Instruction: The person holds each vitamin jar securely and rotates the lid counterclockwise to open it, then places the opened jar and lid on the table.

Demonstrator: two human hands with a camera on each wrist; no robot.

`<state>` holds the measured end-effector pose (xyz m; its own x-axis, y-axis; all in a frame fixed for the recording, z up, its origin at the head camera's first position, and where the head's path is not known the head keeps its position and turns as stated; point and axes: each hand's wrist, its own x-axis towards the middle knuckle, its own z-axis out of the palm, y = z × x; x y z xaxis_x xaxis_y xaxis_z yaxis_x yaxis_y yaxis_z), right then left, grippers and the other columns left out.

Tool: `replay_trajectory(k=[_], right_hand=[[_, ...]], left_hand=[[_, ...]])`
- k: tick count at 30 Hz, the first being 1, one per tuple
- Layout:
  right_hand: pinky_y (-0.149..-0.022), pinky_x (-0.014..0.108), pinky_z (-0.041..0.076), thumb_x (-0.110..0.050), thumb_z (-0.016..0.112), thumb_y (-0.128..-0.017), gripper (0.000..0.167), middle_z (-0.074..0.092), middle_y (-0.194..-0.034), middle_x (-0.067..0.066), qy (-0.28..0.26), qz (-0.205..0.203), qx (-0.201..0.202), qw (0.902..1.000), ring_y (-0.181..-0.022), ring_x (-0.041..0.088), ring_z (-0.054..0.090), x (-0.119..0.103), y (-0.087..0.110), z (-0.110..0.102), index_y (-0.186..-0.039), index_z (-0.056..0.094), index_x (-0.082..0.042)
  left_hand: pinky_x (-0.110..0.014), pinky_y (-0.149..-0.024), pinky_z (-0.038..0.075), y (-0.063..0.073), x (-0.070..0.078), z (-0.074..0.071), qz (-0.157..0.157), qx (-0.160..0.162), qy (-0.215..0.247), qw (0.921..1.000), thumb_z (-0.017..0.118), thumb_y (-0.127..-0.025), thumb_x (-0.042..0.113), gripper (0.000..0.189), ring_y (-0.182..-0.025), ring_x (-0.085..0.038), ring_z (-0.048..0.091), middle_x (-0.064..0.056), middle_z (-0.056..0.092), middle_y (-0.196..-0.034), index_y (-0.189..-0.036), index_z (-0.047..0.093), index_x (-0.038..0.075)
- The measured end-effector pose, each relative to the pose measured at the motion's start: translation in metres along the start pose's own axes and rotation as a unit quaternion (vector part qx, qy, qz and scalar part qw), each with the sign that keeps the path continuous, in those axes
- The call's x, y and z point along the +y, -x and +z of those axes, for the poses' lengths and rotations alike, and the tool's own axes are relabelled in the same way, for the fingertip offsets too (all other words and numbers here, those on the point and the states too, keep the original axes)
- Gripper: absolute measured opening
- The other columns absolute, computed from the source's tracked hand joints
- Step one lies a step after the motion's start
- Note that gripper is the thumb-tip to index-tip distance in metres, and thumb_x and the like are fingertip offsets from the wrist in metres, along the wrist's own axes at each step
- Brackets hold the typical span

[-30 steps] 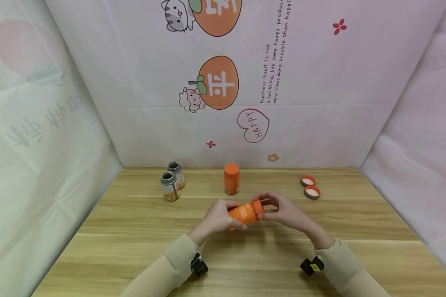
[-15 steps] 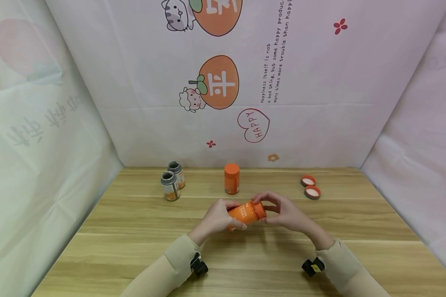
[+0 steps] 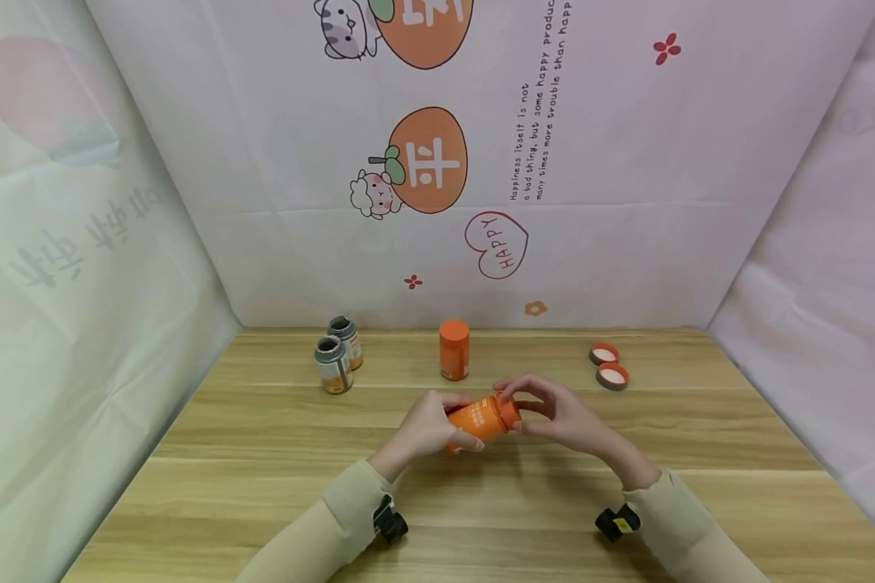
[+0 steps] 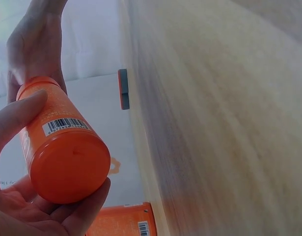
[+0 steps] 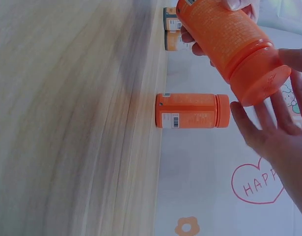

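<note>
Apparently to steady the tilted orange bottle [image 3: 475, 419], your left hand [image 3: 426, 423] wraps its body while your right hand [image 3: 560, 414] grips its cap [image 5: 259, 81].

Pale wood-grain desk [image 3: 211, 486] beneath the left grip [image 3: 428, 425] and the right grip [image 3: 560, 417], its streaks running side to side. Beyond both grips, a white back wall [image 3: 299, 267] stands behind the desk's far edge, printed with orange fruits [image 3: 432, 186], cartoon animals [image 3: 374, 196], small flowers [image 3: 667, 48] and a red "HAPPY" heart [image 3: 497, 244]. Left of the left grip, a white side wall [image 3: 80, 340] bears faint lettering [image 3: 108, 231]; right of the right grip, a creased white wall [image 3: 817, 283]. Soft light, blurred shadows under the grips.
</note>
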<state>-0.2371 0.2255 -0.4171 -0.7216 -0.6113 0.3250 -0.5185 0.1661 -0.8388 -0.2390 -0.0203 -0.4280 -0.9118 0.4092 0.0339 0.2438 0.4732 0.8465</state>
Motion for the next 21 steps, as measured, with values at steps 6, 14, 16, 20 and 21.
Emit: replay_trajectory(k=[6, 14, 16, 20, 21], right_hand=[[-0.091, 0.041, 0.049, -0.029, 0.059, -0.094, 0.034, 0.057, -0.127, 0.011, 0.059, 0.101, 0.05, 0.9918, -0.116, 0.027, 0.054, -0.012, -0.004, 0.008, -0.124, 0.054, -0.014], [-0.078, 0.041, 0.054, -0.043, 0.052, -0.095, 0.049, 0.058, -0.12, 0.017, 0.067, 0.233, 0.065, 0.968, -0.101, 0.024, 0.06, -0.016, -0.01, 0.012, -0.127, 0.051, -0.006], [-0.075, 0.04, 0.055, -0.046, 0.053, -0.094, 0.052, 0.06, -0.114, 0.016, 0.065, 0.263, 0.062, 0.9606, -0.094, 0.021, 0.061, -0.016, -0.011, 0.013, -0.125, 0.052, -0.004], [-0.073, 0.041, 0.056, -0.047, 0.054, -0.093, 0.055, 0.06, -0.106, 0.015, 0.048, 0.292, 0.057, 0.9535, -0.084, 0.019, 0.062, -0.018, -0.011, 0.014, -0.123, 0.053, -0.001], [-0.074, 0.041, 0.056, -0.046, 0.054, -0.093, 0.055, 0.06, -0.106, 0.016, 0.044, 0.291, 0.056, 0.9541, -0.083, 0.019, 0.062, -0.019, -0.011, 0.014, -0.123, 0.052, 0.0]], left_hand=[[-0.035, -0.078, 0.049, 0.0, 0.002, 0.002, 0.0, 0.009, -0.013, 0.9999, 0.087, -0.062, 0.024, 0.054, -0.086, -0.012, 0.059, 0.003, 0.069, -0.1, -0.112, 0.07, 0.015], [-0.033, -0.077, 0.049, -0.001, 0.004, 0.006, 0.012, 0.024, -0.041, 0.9988, 0.088, -0.061, 0.022, 0.054, -0.086, -0.011, 0.059, 0.003, 0.069, -0.1, -0.111, 0.07, 0.015], [-0.032, -0.077, 0.049, -0.001, 0.005, 0.006, 0.014, 0.028, -0.044, 0.9985, 0.088, -0.061, 0.022, 0.053, -0.086, -0.011, 0.059, 0.004, 0.069, -0.1, -0.111, 0.07, 0.015], [-0.033, -0.078, 0.049, 0.0, 0.006, 0.006, 0.012, 0.031, -0.042, 0.9986, 0.088, -0.061, 0.021, 0.054, -0.087, -0.011, 0.059, 0.003, 0.069, -0.101, -0.111, 0.07, 0.015], [-0.033, -0.078, 0.049, 0.0, 0.006, 0.006, 0.012, 0.032, -0.041, 0.9986, 0.088, -0.061, 0.021, 0.054, -0.087, -0.011, 0.059, 0.003, 0.069, -0.101, -0.112, 0.07, 0.015]])
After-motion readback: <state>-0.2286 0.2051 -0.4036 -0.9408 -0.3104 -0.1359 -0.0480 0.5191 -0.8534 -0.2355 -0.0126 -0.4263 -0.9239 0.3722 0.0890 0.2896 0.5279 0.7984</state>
